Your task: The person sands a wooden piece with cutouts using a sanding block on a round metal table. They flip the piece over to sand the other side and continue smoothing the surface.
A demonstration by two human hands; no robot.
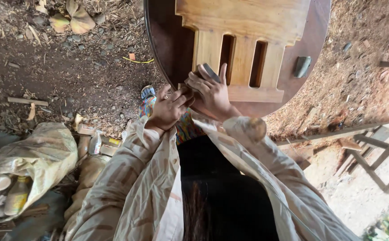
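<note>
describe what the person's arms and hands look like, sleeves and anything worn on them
Both arms are covered in long, loose sleeves of light beige cloth with a faint pattern of paler and tan blocks. The left sleeve and right sleeve end at the wrists. The left hand and right hand are bare: no gloves, and no rings or watch that can be made out.

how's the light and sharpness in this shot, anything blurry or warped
Head view: soft daylight, with no hard shadows or glare. The slatted wooden panel and the dark round table are sharp. The left hand and right hand are fairly crisp. The sleeves and dark hair at the bottom are softer. The wide lens bends the edges, and the ground at right looks brighter.
</note>
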